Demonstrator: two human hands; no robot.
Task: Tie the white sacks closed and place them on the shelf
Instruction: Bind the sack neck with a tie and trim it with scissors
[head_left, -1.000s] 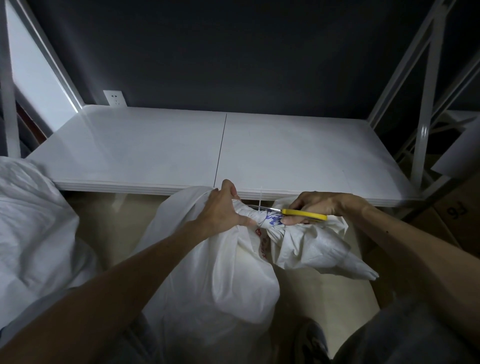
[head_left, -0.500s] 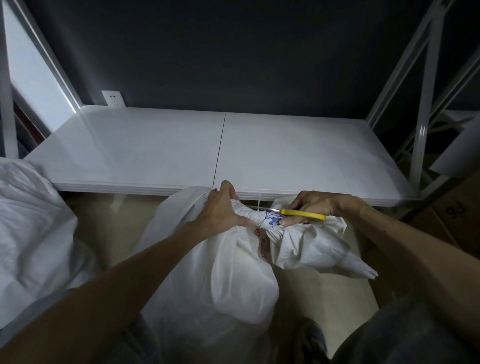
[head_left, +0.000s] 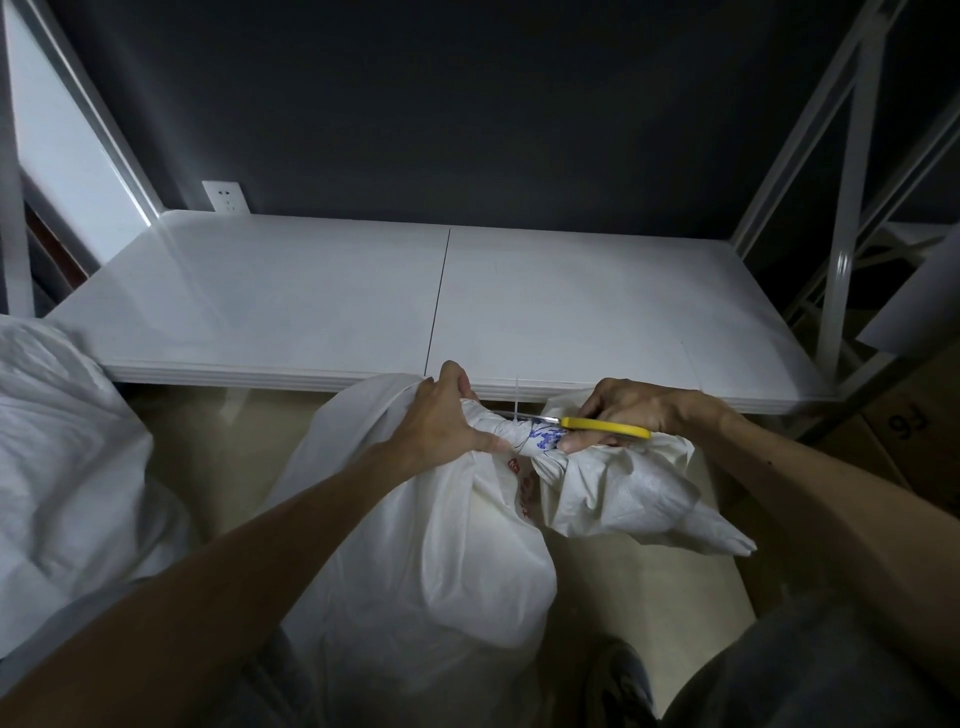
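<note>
The left hand (head_left: 441, 426) is clamped on the gathered neck of the white sack (head_left: 431, 545), which stands on the floor below the shelf (head_left: 311, 291) front edge. The right hand (head_left: 639, 410) grips yellow-handled scissors (head_left: 602, 426) at the tie tail (head_left: 517, 397). Advice: cut just above the knot, blades clear of fabric.

A white two-panel shelf (head_left: 545, 306) stands bare against a dark wall. Below its front edge, a tied white sack (head_left: 431, 545) rests on the beige floor (head_left: 649, 587), another sack (head_left: 57, 467) at left.
</note>
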